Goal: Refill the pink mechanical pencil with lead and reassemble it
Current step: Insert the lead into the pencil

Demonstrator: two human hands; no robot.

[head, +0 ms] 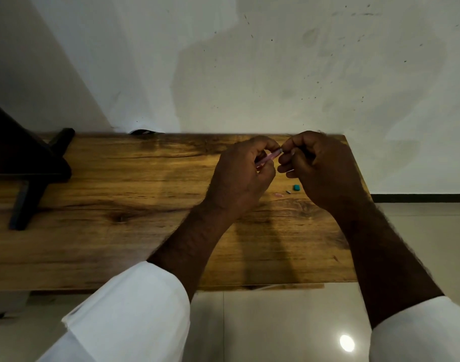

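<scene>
Head view: pink mechanical pencil held above tabletop near far right corner. Barrel gripped by curled fingers of left hand, open end pointed at right hand. Right fingertips pinched together at that end; what is pinched (lead, if any) too thin to be told. Pencil judged light, stiff, smooth plastic; best gripped mid-barrel. Lead judged brittle; to be pinched lightly, fed straight. Teal piece, pink piece laid near right edge.
</scene>
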